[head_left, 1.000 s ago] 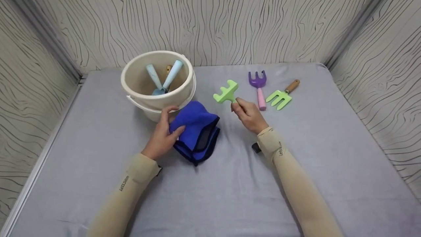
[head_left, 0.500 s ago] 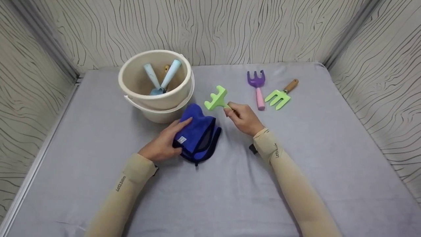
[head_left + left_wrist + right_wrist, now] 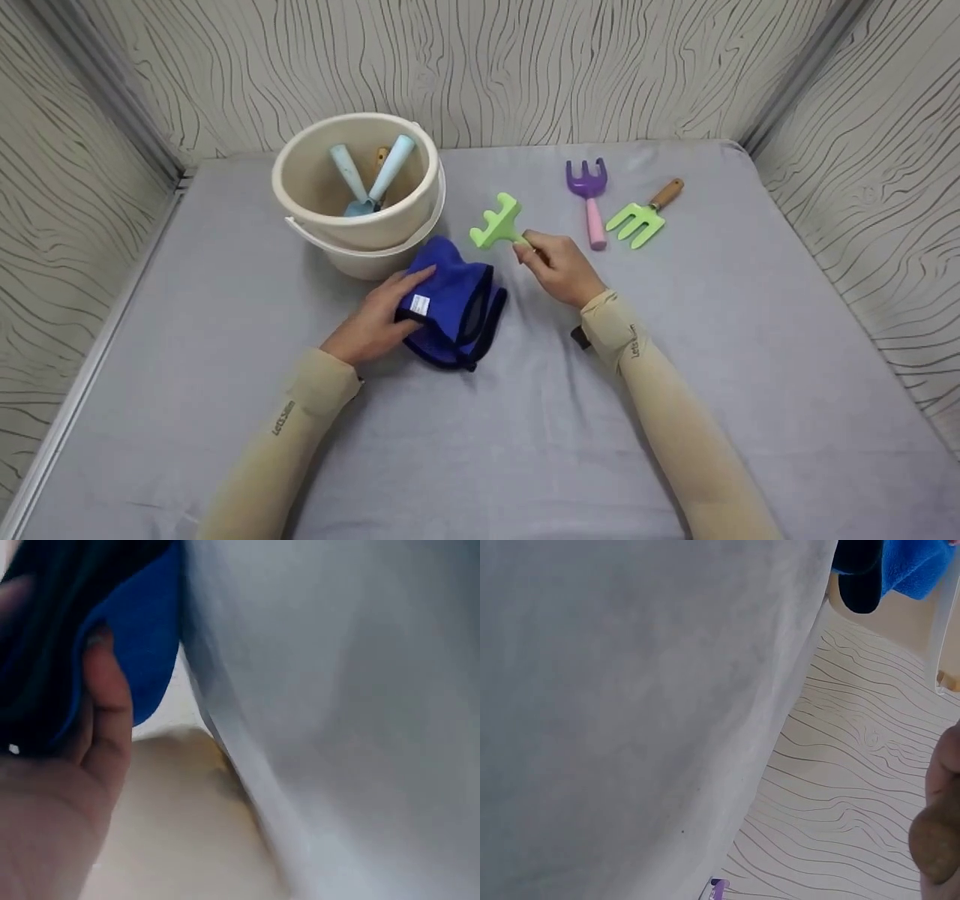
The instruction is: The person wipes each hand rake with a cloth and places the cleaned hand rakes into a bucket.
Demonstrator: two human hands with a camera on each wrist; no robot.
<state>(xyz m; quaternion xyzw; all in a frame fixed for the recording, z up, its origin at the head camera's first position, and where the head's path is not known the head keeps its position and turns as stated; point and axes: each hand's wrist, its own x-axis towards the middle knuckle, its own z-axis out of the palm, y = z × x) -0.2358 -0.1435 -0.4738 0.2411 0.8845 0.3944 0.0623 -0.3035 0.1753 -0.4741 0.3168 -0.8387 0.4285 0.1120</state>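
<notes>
My left hand (image 3: 373,324) grips the near-left side of a folded blue cloth (image 3: 454,289) with black edging and a white tag. In the left wrist view, bent fingers (image 3: 110,709) wrap the cloth's edge. Just right of it, my right hand (image 3: 564,271) holds a small green hand rake (image 3: 499,223) by its handle, prongs pointing left above the table. The round wooden end of the handle (image 3: 935,844) pokes out of that fist in the right wrist view. Behind the cloth stands a cream bucket (image 3: 360,238) containing tools with light blue handles (image 3: 392,169).
Toward the back right lie a purple fork with a pink handle (image 3: 595,225) and a green fork with a wooden handle (image 3: 637,223). Grey fabric (image 3: 480,465) covers the table, and wood-patterned panels (image 3: 510,67) enclose its back and sides.
My left hand has slid down from beside the bucket to the cloth's lower left edge, and the cloth has turned, exposing its tag. The green rake has moved left and slightly nearer.
</notes>
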